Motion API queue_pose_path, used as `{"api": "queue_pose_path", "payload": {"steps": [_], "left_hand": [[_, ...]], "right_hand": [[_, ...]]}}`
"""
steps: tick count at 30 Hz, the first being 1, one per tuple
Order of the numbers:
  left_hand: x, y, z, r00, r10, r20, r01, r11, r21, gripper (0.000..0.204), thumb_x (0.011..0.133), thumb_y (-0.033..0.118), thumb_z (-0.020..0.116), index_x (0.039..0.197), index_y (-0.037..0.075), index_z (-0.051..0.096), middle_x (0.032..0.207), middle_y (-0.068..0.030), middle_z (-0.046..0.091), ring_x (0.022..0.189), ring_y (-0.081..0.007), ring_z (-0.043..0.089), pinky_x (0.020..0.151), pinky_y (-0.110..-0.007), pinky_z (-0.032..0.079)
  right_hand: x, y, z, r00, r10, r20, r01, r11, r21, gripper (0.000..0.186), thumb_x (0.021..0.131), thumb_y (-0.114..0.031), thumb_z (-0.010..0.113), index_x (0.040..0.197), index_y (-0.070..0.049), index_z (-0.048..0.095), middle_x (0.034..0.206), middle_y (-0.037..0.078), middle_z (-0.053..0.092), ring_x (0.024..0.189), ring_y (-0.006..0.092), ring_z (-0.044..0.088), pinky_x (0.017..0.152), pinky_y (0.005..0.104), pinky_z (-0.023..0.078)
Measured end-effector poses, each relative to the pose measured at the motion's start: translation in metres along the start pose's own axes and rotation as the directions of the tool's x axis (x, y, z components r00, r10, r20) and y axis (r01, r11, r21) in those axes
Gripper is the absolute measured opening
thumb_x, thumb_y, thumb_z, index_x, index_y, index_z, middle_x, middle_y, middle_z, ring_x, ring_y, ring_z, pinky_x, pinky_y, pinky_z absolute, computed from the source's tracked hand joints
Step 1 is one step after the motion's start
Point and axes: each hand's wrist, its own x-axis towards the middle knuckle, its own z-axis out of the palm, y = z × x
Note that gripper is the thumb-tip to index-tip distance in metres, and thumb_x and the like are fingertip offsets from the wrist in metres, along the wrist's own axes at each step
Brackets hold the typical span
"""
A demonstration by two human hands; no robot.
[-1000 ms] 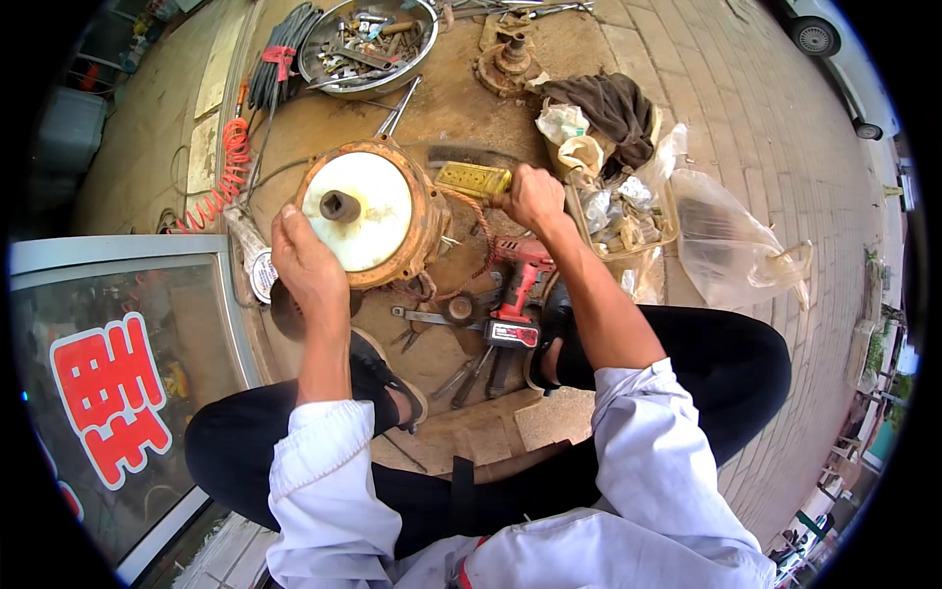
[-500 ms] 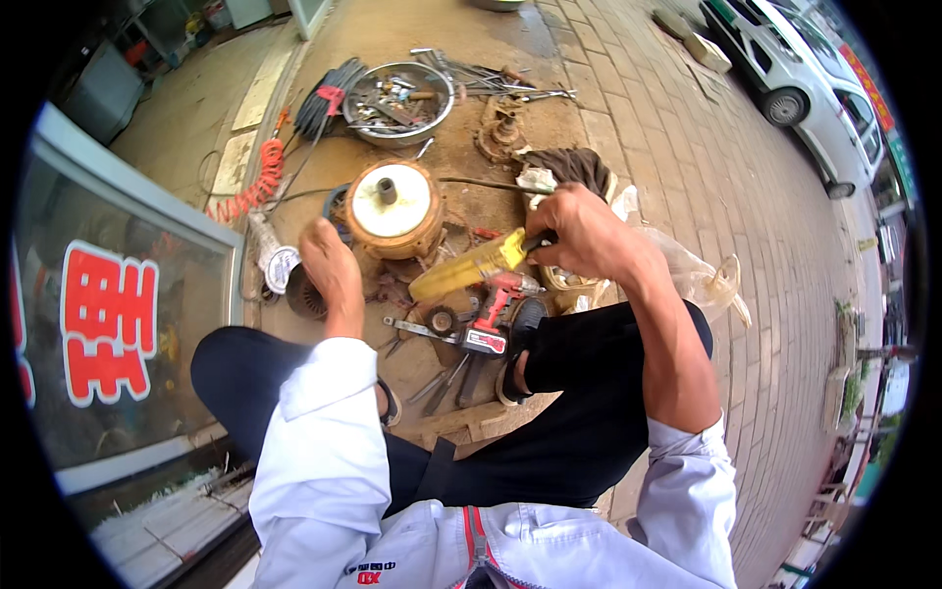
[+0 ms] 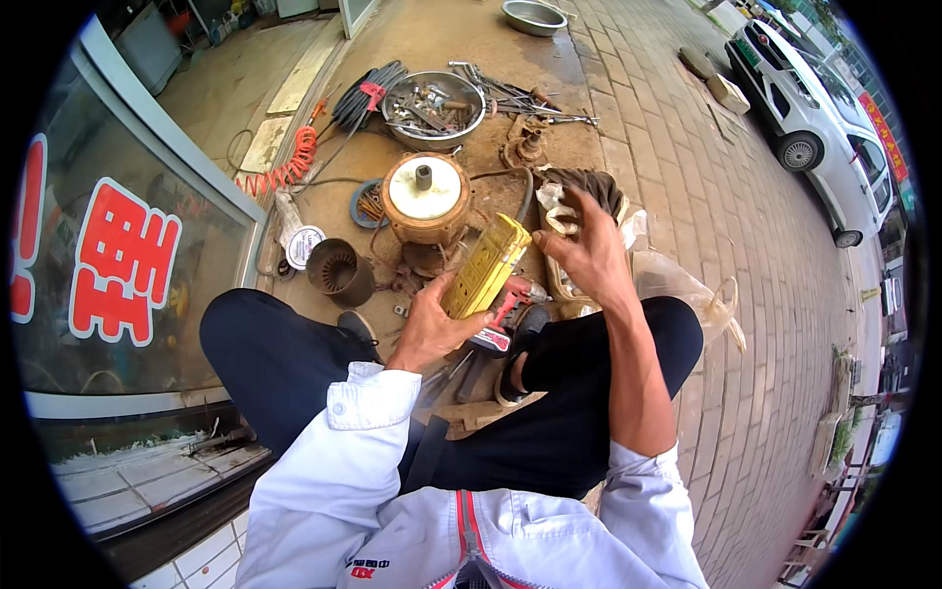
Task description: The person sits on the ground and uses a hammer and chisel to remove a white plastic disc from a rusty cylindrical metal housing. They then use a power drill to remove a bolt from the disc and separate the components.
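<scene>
My left hand [image 3: 432, 327] grips the lower end of a long yellow box [image 3: 488, 267], which is tilted up over the ground between my knees. Just right of the box's upper end is my right hand [image 3: 589, 257], fingers apart and nothing seen in it. Beyond the box stands a rusty round motor-like body [image 3: 429, 231] with a pale top disc and a short central shaft. A red cordless drill [image 3: 510, 299] lies partly hidden under the box. To the left sits a hollow dark metal cylinder [image 3: 340, 275] with a ribbed inside.
A metal basin [image 3: 480, 120] of small parts and scattered wrenches [image 3: 530, 103] lie farther off. Left are a blue dish [image 3: 359, 218] of bolts, a red coiled hose [image 3: 294, 165] and a glass door [image 3: 118, 245]. Plastic bags [image 3: 687, 280] lie right; a white car [image 3: 814, 118] is parked beyond.
My left hand has come from beside the metal cylinder to grip the yellow box. My right hand has let go of the box's upper end and its fingers have spread.
</scene>
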Motion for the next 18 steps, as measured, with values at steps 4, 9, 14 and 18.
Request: {"api": "queue_pose_path", "payload": {"steps": [4, 9, 14, 18], "left_hand": [[0.008, 0.007, 0.027, 0.997, 0.032, 0.073, -0.026, 0.996, -0.086, 0.073, 0.077, 0.014, 0.086, 0.139, -0.004, 0.054, 0.124, -0.0100, 0.067, 0.112, -0.0150, 0.064, 0.100, -0.033, 0.051], [0.022, 0.000, 0.043, 0.946, -0.066, 0.318, 0.246, 0.786, -0.567, 0.059, 0.095, 0.029, 0.071, 0.141, -0.003, 0.053, 0.127, -0.0083, 0.065, 0.117, -0.0150, 0.062, 0.100, -0.031, 0.050], [0.061, -0.112, 0.018, 0.858, -0.513, -0.011, 0.512, 0.853, 0.107, 0.052, 0.100, 0.016, 0.059, 0.144, -0.008, 0.044, 0.141, -0.0187, 0.059, 0.125, -0.0220, 0.061, 0.103, -0.034, 0.050], [0.079, -0.203, 0.000, 0.967, -0.229, -0.108, 0.252, 0.919, 0.304, 0.072, 0.093, 0.023, 0.065, 0.150, -0.010, 0.035, 0.149, -0.0249, 0.050, 0.136, -0.0319, 0.052, 0.114, -0.040, 0.041]], "right_hand": [[-0.025, 0.043, 0.020, 0.945, 0.186, 0.268, -0.304, 0.797, 0.522, 0.076, 0.085, -0.033, 0.085, 0.136, 0.014, 0.052, 0.125, 0.023, 0.065, 0.116, 0.0260, 0.061, 0.092, 0.0356, 0.054], [-0.027, 0.021, -0.007, 0.944, 0.252, 0.212, -0.329, 0.678, 0.658, 0.059, 0.086, -0.032, 0.084, 0.121, 0.010, 0.060, 0.101, 0.016, 0.069, 0.088, 0.0220, 0.067, 0.083, 0.0376, 0.055], [-0.016, 0.032, -0.036, 0.938, 0.342, 0.047, -0.288, 0.701, 0.653, 0.048, 0.085, -0.022, 0.084, 0.116, 0.009, 0.064, 0.091, 0.012, 0.070, 0.081, 0.0182, 0.066, 0.073, 0.0319, 0.053], [-0.017, 0.024, -0.026, 0.985, 0.173, 0.013, -0.162, 0.889, 0.429, 0.049, 0.079, -0.016, 0.087, 0.111, 0.013, 0.066, 0.099, 0.017, 0.073, 0.083, 0.0194, 0.068, 0.074, 0.0343, 0.055]]}}
